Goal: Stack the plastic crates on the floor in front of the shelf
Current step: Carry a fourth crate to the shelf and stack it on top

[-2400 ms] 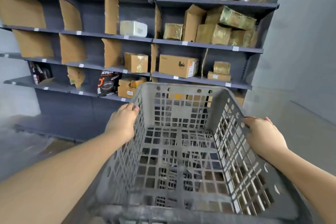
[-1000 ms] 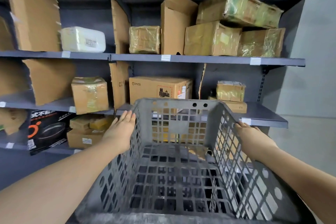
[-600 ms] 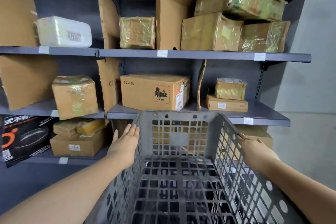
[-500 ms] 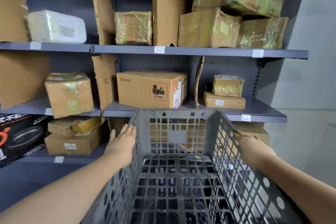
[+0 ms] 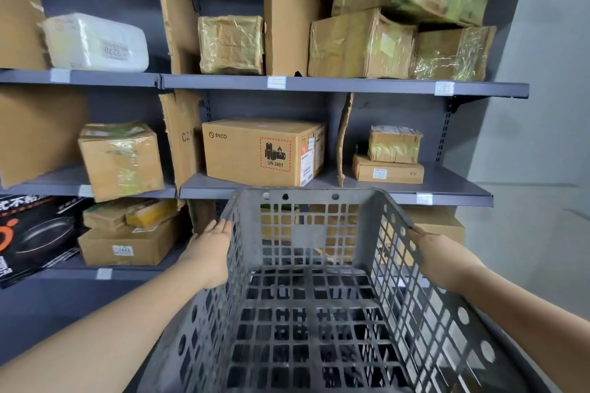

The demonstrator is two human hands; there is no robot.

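Observation:
A grey plastic lattice crate [image 5: 301,234] fills the lower middle of the head view, open side up and empty, its far wall close to the grey metal shelf [image 5: 319,83]. My left hand [image 5: 209,252] presses flat against the outside of the crate's left wall, fingers straight and pointing forward. My right hand [image 5: 443,257] lies against the outside of the right wall just under the rim, fingers stretched along it. The crate is carried between both palms. The floor under the crate is hidden, and I see no other crate.
The shelf boards hold several cardboard boxes: a PICO box [image 5: 261,151] right behind the crate, taped boxes [image 5: 360,43] above, a white parcel [image 5: 95,43] and a black pan box [image 5: 35,233] at left. A grey wall and bare floor [image 5: 526,233] lie to the right.
I have come closer to the shelf with the crate between both hands. The crate's far rim now sits level with the lower-middle shelf board. Both hands keep their places on its sides.

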